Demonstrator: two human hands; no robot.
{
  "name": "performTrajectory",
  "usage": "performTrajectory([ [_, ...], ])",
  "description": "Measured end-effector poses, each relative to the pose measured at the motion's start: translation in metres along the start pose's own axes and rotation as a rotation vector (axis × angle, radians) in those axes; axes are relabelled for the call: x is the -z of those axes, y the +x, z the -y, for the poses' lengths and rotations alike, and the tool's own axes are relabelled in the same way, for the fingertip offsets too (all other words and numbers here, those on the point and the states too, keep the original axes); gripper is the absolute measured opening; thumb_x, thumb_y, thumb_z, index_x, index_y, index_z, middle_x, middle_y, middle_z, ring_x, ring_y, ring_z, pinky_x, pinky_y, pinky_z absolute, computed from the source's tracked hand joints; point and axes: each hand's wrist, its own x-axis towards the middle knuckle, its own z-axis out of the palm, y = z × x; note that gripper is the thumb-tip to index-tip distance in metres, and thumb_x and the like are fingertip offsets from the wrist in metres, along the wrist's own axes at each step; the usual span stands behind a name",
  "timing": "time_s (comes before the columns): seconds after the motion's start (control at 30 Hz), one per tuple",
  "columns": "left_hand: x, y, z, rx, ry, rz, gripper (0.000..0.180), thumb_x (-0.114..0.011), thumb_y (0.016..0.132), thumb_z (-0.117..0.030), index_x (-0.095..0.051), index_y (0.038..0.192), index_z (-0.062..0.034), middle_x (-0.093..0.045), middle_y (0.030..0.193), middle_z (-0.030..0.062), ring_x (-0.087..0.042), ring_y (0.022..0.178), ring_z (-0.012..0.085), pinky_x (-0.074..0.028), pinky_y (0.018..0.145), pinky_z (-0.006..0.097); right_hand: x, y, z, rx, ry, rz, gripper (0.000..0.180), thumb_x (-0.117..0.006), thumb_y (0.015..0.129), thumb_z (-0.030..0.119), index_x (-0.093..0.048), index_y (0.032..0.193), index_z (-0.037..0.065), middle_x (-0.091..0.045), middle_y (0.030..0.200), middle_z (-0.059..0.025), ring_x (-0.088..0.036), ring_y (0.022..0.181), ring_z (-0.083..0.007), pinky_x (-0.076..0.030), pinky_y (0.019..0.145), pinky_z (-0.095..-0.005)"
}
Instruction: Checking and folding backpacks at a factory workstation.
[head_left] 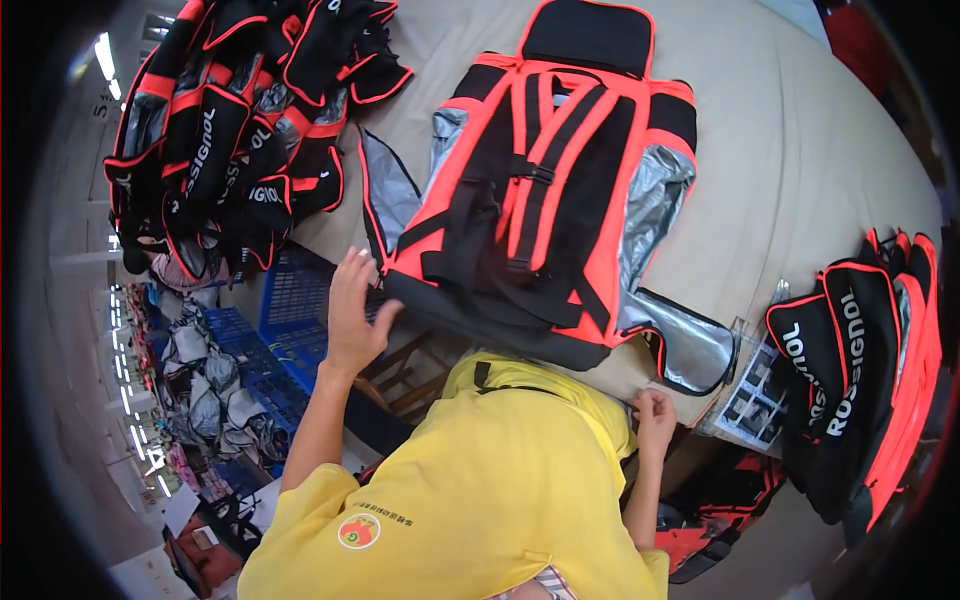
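A black and bright coral backpack (600, 215) lies on the table with its straps and buckle facing up and its base toward me. Silver-lined panels hang out at its sides; one silver flap (690, 345) spreads at the lower right. My left hand (355, 318) is at the bag's lower left corner, thumb and fingers apart, seemingly touching its edge. Near the table's front edge, just below the silver flap, my right hand (654, 418) has its fingers curled together. Whatever they may hold is too small to make out.
The table (790, 170) has a beige cover. Piles of similar bags (225, 150) stand at the far left, and another stack (860, 370) hangs over the right edge. Blue crates (290, 300) and a heap of silver-grey pieces (200, 375) sit on the left. Below right lie more black and coral pieces (720, 510).
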Motion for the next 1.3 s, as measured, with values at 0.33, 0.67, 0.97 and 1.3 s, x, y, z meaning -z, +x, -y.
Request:
performTrajectory([
  [0.33,-0.061,0.028,0.089,-0.356,-0.070,0.287,0.062,-0.080,0.062,-0.007,-0.070,0.124,-0.0079,-0.069,0.132,0.0123,-0.064,0.124,0.0317,-0.044,0.115,0.050,-0.147,-0.021,0.163,1.008,-1.032,-0.239,0.076,-0.083,0.075,0.001,-0.053,0.145,0.001,-0.051,0.154,-0.0208,-0.043,0.147,-0.0451,-0.035,0.122,-0.0502],
  [0.67,-0.074,0.028,0.044,-0.557,0.108,0.238,0.047,-0.068,0.088,-0.027,-0.067,0.128,-0.0013,-0.068,0.129,0.0232,-0.066,0.115,0.0407,-0.052,0.097,0.054,-0.217,-0.057,0.055,0.146,0.225,-0.542,0.070,-0.083,0.094,0.024,-0.044,0.148,0.002,-0.063,0.128,-0.0171,-0.067,0.109,-0.0222,-0.058,0.088,-0.0355],
  [0.97,0.037,0.186,0.007,-0.462,-0.244,0.653,0.034,-0.076,0.089,-0.041,-0.079,0.097,-0.0080,-0.074,0.084,0.0217,-0.072,0.085,0.0426,-0.057,0.077,0.052,-0.246,-0.041,0.075,0.069,1.104,0.185,0.050,-0.070,0.104,0.030,-0.055,0.145,0.006,-0.067,0.137,-0.0115,-0.068,0.120,-0.0255,-0.059,0.095,-0.0398],
  [1.3,-0.112,0.258,0.090,0.067,-0.833,0.848,0.031,-0.082,0.088,-0.024,-0.080,0.107,0.0010,-0.079,0.094,0.0051,-0.073,0.085,0.0174,-0.057,0.080,0.035,-0.249,-0.058,0.171,0.149,0.720,-0.291,0.046,-0.079,0.096,0.021,-0.062,0.135,0.002,-0.071,0.124,-0.0069,-0.071,0.107,-0.0199,-0.061,0.082,-0.0364],
])
